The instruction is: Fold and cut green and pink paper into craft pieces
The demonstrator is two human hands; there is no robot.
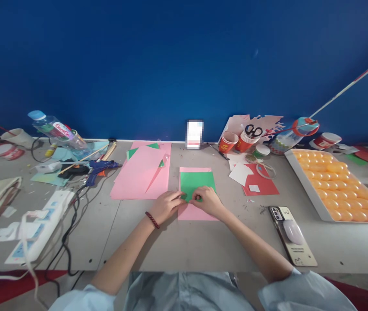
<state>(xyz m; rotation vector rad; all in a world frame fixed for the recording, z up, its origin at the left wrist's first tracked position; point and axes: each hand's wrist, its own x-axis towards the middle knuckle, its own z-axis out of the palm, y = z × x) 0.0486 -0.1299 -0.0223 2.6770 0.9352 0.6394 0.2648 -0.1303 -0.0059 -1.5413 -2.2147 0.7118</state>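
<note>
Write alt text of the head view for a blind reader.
A person's left hand and right hand are close together at the near edge of a green sheet lying on a pink sheet. On the grey table, a glue gun lies to the left; a phone and a tray of orange balls lie to the right.

The left hand [168, 206] lies palm down, outstretched, the right hand [208, 201] curled just beside it.

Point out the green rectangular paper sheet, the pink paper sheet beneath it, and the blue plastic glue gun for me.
Green rectangular paper sheet [197, 181]: head view, bare upper part.
Pink paper sheet beneath it [195, 212]: head view, exposed lower strip.
Blue plastic glue gun [101, 165]: head view, its body.
</note>
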